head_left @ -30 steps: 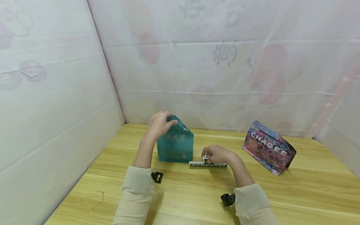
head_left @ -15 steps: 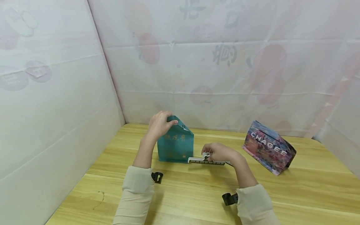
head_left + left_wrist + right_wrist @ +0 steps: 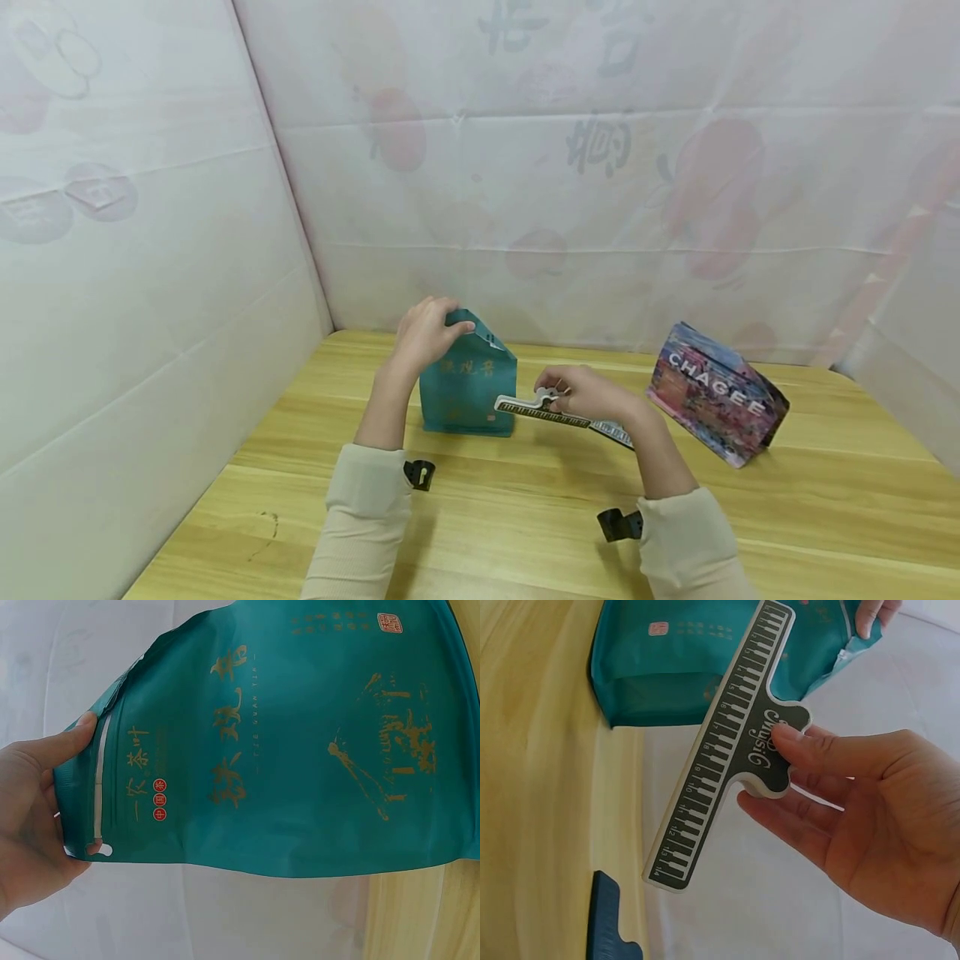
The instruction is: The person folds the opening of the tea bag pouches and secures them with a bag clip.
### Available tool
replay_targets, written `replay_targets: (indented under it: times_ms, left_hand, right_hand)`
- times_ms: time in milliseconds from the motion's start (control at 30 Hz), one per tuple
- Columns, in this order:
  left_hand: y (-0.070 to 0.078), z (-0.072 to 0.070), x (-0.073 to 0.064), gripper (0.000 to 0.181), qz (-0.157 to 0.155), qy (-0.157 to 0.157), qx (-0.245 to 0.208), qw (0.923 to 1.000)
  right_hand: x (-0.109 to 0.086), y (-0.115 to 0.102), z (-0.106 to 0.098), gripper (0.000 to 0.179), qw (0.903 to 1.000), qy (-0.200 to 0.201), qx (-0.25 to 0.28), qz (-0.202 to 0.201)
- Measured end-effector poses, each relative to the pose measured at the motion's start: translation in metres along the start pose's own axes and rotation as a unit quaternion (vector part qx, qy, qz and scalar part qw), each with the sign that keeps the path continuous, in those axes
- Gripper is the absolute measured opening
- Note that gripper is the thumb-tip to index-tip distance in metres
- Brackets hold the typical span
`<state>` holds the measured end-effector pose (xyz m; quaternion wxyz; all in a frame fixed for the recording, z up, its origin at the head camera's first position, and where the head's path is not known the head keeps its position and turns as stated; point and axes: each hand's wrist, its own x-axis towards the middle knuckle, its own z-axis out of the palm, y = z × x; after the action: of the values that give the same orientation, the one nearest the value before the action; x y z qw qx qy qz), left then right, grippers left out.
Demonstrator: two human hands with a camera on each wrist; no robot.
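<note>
A teal tea bag (image 3: 468, 392) stands upright on the table, its folded top corner pinched between thumb and fingers of my left hand (image 3: 426, 337). In the left wrist view, gold characters run across the bag (image 3: 292, 765). My right hand (image 3: 592, 393) pinches the handle of a long sheet-music clip (image 3: 536, 410) printed with piano keys and holds it above the table, before the bag's lower right side. The right wrist view shows my thumb on the handle of this clip (image 3: 705, 765). Another clip (image 3: 617, 432) lies on the table, partly hidden by my right wrist.
A colourful CHAGEE bag (image 3: 716, 396) stands tilted on the right of the wooden table (image 3: 525, 517). Printed cloth walls (image 3: 465, 192) enclose the back and sides. A dark clip end (image 3: 606, 922) shows at the bottom of the right wrist view.
My right hand has lifted the clip from the table and tilted it, uncovering part of the other clip. The left hand and the teal bag stay in place.
</note>
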<state>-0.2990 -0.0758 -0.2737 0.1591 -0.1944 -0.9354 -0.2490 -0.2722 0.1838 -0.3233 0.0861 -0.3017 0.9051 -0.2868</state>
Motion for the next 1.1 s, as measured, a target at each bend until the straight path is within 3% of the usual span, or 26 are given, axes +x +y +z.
replay_targets:
  times_ms: [167,433,667,1100]
  left_hand:
    - [0.0,0.0,0.0,0.03,0.0,0.0,-0.001,1.0]
    - [0.0,0.0,0.0,0.036,-0.005,-0.003,0.003,1.0]
    - [0.0,0.001,0.0,0.037,0.0,-0.002,0.002,1.0]
    - [-0.001,0.0,0.0,0.036,-0.001,-0.001,0.0,1.0]
  right_hand:
    - [-0.001,-0.002,-0.004,0.024,0.9999,0.01,-0.001,0.002]
    - [-0.004,-0.005,-0.008,0.026,0.9983,0.058,-0.006,0.0]
    - [-0.006,-0.009,-0.014,0.028,0.995,0.091,0.034,-0.025]
    - [-0.005,-0.016,-0.025,0.032,0.9854,0.161,0.023,-0.051]
